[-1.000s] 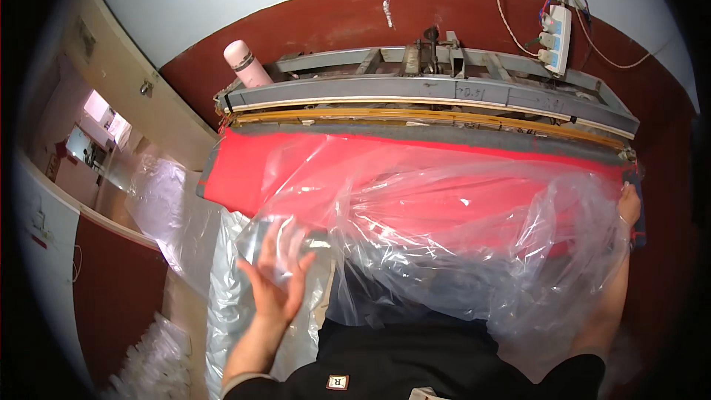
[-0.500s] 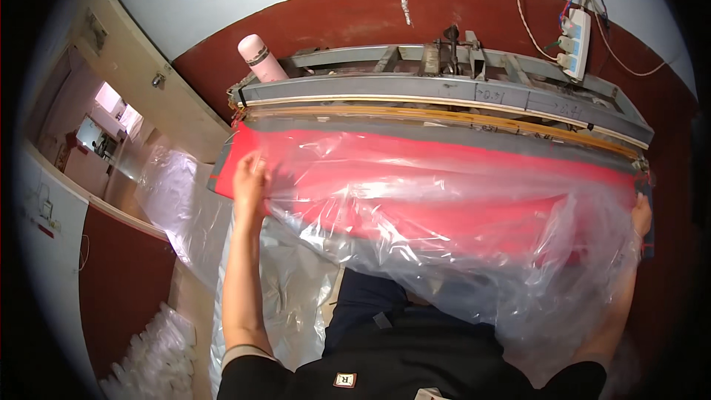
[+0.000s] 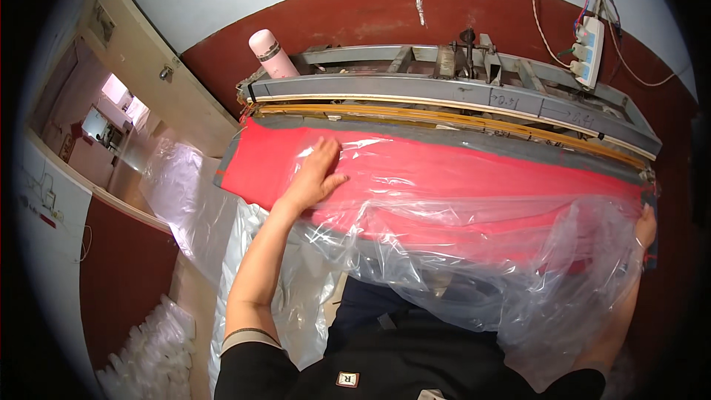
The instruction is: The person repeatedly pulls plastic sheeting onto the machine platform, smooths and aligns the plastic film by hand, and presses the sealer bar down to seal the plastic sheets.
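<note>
Clear plastic film [image 3: 400, 244] lies in loose wrinkles over a red sheet [image 3: 259, 155] on a long grey work surface, and its slack hangs toward my body. My left hand [image 3: 317, 170] rests palm down on the film left of the middle, with its thumb spread and its fingers stretched out. At the far right end, my right hand [image 3: 646, 228] is closed on the edge of the film, its fingertips partly hidden. Behind the sheet runs the machine's grey metal bar [image 3: 415, 95], with yellowish strips [image 3: 444, 118] along its front.
A pink flask [image 3: 272, 53] stands behind the bar at the left. A white power strip [image 3: 589, 52] with plugs and cords hangs at the back right. More film [image 3: 174, 185] trails by the open door [image 3: 159, 59]. Bundled clear plastic [image 3: 155, 348] lies on the floor at lower left.
My left hand has moved right from the film's left part and now lies flatter. The left end of the red sheet shows uncovered. My right hand keeps its place at the right end.
</note>
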The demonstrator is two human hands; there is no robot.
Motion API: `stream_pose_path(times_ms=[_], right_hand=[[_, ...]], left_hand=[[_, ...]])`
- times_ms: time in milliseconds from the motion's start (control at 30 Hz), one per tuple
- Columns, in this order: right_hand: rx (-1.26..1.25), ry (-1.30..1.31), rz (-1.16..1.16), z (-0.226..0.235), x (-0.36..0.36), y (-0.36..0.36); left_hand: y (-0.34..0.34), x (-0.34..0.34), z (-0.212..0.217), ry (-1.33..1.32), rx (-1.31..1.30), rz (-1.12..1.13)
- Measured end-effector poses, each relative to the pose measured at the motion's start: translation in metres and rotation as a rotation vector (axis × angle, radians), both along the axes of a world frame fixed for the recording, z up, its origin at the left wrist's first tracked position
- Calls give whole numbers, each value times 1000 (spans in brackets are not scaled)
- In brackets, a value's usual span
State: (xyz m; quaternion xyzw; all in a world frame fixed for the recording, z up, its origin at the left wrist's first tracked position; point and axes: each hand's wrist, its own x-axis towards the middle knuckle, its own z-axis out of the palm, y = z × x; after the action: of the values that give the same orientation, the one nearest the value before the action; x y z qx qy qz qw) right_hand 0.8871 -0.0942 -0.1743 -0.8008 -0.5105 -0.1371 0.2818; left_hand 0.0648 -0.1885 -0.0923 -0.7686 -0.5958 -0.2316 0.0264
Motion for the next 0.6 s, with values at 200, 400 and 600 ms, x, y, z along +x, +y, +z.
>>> stream_pose_path(times_ms=[200,400,600], right_hand=[[150,101,49,-14,26,7],[333,207,183,-35,69,14],[158,594,208,-20,91,-19]], left_hand=[[-35,2,-20,108,-170,73],[-15,-11,-15,-52,10,110],[28,-32,-16,-138,115,101]])
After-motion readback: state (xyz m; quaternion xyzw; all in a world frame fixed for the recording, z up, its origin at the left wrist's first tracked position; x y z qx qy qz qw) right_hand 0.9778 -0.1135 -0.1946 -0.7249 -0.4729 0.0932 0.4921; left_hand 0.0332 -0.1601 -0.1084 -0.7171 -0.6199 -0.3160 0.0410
